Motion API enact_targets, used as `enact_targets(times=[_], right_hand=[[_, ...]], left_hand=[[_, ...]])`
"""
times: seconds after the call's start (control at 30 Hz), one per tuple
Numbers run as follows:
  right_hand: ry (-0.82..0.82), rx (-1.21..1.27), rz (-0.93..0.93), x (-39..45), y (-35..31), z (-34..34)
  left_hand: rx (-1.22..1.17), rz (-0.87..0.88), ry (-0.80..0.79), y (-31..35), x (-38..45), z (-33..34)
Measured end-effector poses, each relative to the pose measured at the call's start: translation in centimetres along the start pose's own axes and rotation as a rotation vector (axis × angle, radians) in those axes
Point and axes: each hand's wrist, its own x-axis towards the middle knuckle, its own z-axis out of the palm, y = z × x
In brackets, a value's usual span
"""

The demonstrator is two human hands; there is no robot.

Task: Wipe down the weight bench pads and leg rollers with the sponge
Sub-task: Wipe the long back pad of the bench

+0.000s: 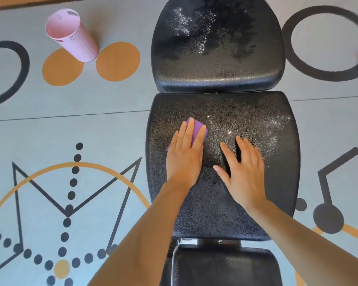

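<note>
**Two flat hands on the middle pad: sponge under one, brace under the other**

Two hands lie on the middle pad (223,166) of the bench. My left hand (184,159) presses flat on the purple sponge (196,131), fingers straight and together, not curled round it; I judge an open palm spreads pressure so the whole sponge face meets the grained cover. My right hand (243,174) rests open with fingers spread, holding nothing, touching the pad beside the sponge hand, probably to steady me and the bench. White specks (275,129), wet or dusty, I cannot tell which, lie just right of the sponge, and more on the upper pad (217,44), so both pads seem unfinished. No leg rollers are in view. A pink cup (72,36) stands on the patterned floor (116,104), well apart to the left.
</note>
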Motion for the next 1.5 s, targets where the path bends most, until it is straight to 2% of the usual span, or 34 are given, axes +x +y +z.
enact_targets(times=[0.2, 0.33, 0.57, 0.87, 1.2, 1.5], right_hand=[[-0.003, -0.022, 0.006, -0.1, 0.0, 0.2], [0.011, -0.016, 0.002, -0.1, 0.0, 0.2], [0.04, -0.002, -0.014, -0.1, 0.2, 0.5], [0.002, -0.02, -0.006, -0.1, 0.0, 0.2], [-0.029, -0.004, -0.003, -0.2, -0.2, 0.0], [-0.055, -0.003, -0.013, -2.3, -0.3, 0.0]], left_hand=[[0.034, 0.007, 0.015, 0.4, -6.1, 0.9], [0.051, 0.015, 0.019, 0.1, -3.7, 0.5], [0.018, -0.076, 0.034, -0.1, 0.1, 0.0], [0.087, -0.093, 0.016, -0.1, -8.6, 0.7], [0.092, -0.126, 0.017, -2.8, -1.7, -1.1], [0.088, -0.137, 0.018, -2.7, -9.0, -0.1]])
